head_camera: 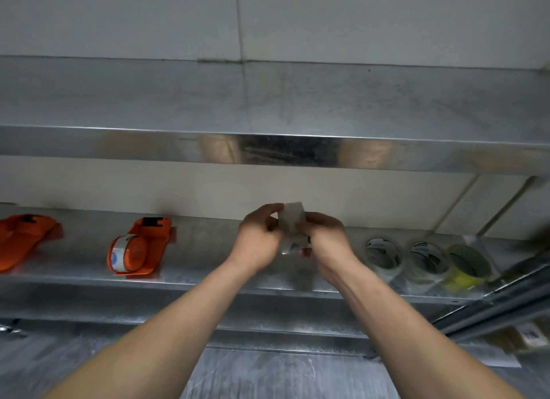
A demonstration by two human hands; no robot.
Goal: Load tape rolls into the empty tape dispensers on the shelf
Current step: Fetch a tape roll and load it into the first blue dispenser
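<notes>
Both my hands meet over the middle of the metal shelf [208,267]. My left hand [259,235] and my right hand [324,235] together grip a clear tape roll [293,220], mostly hidden by the fingers. To the left lies an orange tape dispenser [140,244] with a clear roll mounted on it. Another orange dispenser [20,238] lies at the far left, and no roll shows on it. On the right of the shelf stand two clear tape rolls [384,257] [428,258] and a yellow roll [468,264].
An upper metal shelf [268,148] overhangs the working shelf. A lower metal surface [268,375] lies below my forearms. Cardboard boxes [518,339] sit at the lower right, beside a slanted metal rail [506,303].
</notes>
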